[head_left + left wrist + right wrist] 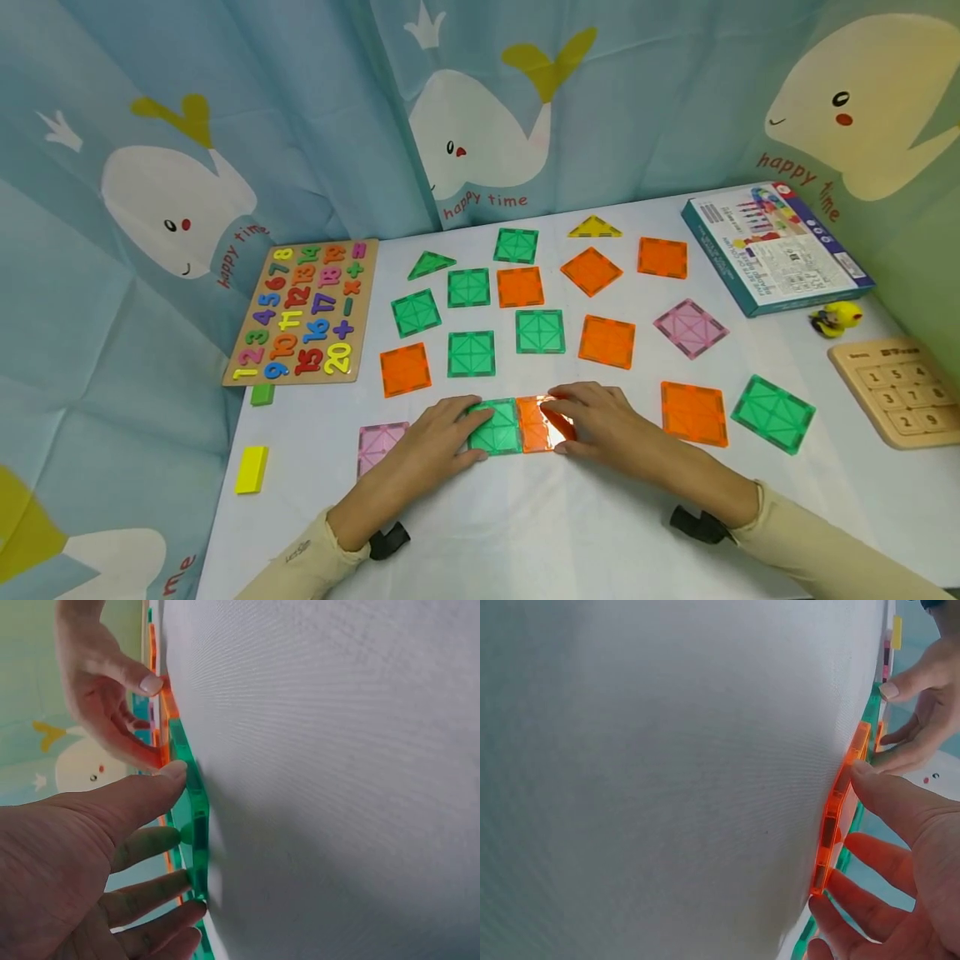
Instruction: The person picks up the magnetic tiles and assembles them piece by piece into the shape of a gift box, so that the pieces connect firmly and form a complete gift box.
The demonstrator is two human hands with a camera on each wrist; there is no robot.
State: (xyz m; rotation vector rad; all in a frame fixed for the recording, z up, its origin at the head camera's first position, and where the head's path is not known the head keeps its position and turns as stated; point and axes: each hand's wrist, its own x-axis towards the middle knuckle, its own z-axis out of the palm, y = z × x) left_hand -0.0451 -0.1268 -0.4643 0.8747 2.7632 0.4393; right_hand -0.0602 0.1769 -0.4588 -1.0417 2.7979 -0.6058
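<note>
**Green tile (498, 431) and orange tile (533, 431) stand in one row between two hands**

Nearest to the person, two cream sleeves (307, 554) come in over the white table (570, 533). The left hand (441, 435) grips the green tile, with its thumb at the near side and its bent fingers at the left and far sides. The right hand (603, 421) grips the orange tile in a similar manner, from the right.

Both tiles are near the middle of the table, side by side, green on the left. Together they form a rectangle, of which the long axis runs from left to right, across the person's front. A shine of light covers the right part of the orange tile.

Toward the person, a wide stretch of table gives room for moving. To the left it is narrower: a pink tile (378, 439) lies just beside the left hand, partly behind the forearm. To the right, a second orange tile (693, 411) lies near the right forearm, slightly overlapped by it in the head view.

Beyond the pair's far edge there is only a short strip of table before another green square (471, 354). Farther, more loose tiles are spread, between a number board (360, 317) at left and a box (780, 250) at right. Behind all hangs a whale-printed curtain (322, 100).
</note>
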